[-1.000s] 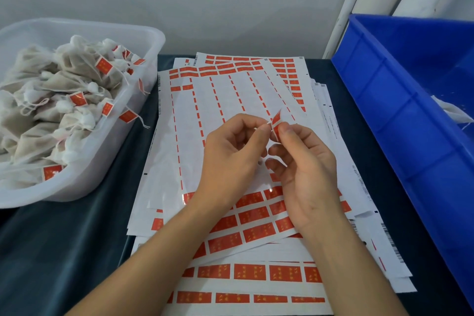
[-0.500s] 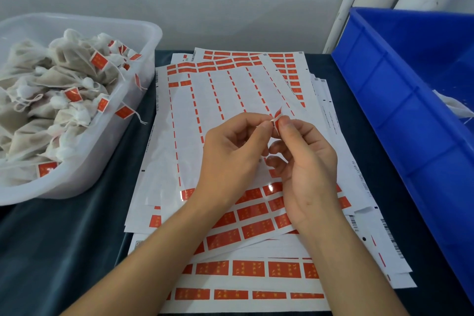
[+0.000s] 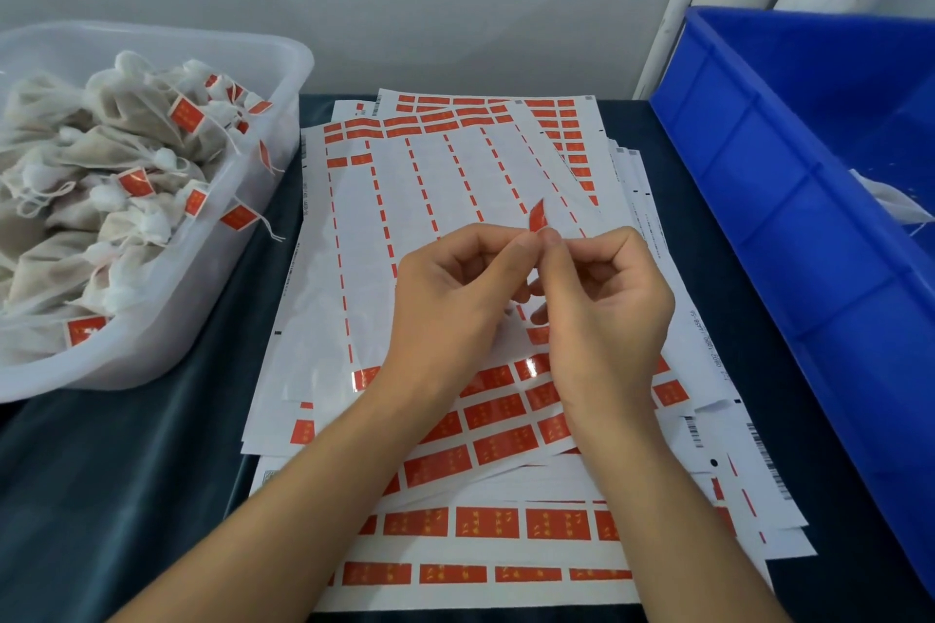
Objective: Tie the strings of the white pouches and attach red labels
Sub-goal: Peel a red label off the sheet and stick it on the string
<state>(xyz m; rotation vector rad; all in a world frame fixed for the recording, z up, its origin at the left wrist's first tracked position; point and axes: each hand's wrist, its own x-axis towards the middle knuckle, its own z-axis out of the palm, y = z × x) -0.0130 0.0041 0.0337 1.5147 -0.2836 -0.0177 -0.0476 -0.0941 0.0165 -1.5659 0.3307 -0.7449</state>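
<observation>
Both grips, left hand and right hand, pinch red label at centre above sticker sheets; labelled white pouches fill clear tub at 10 o'clock; more labelling likely left.

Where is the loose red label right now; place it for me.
In the head view, the red label sticks up mid-frame, pinched between the left hand and right hand, above the sticker sheets.

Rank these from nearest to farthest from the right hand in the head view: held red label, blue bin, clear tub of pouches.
1. held red label, pinched at the right hand
2. blue bin, right
3. clear tub of pouches, far left
</observation>
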